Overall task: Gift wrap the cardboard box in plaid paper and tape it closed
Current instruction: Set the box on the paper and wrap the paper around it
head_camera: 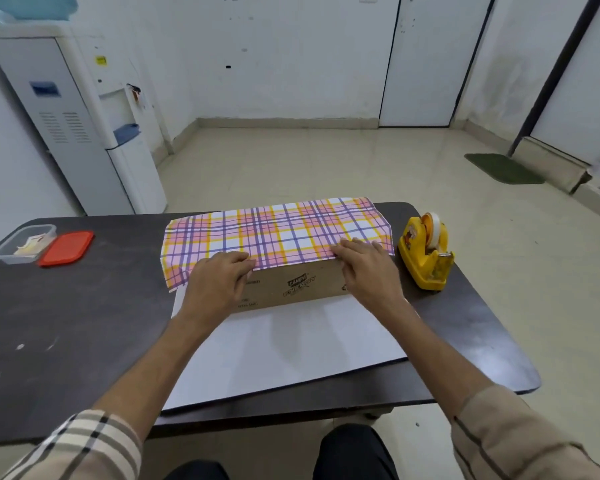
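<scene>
A brown cardboard box (293, 287) lies lengthwise in the middle of the dark table. Pink, purple and yellow plaid paper (274, 233) is folded over its top, and the paper's white underside (284, 348) spreads out on the table in front of the box. My left hand (219, 280) presses the paper's edge down at the box's near top edge on the left. Further right, my right hand (364, 268) presses the same edge with flat fingers. The box's front face with its printed logo is bare.
A yellow tape dispenser (425, 252) with a white roll stands to the right of the box. At the far left of the table (66, 323) sit a clear plastic container (23, 244) and its red lid (66, 248). A water dispenser (84, 133) stands behind the table.
</scene>
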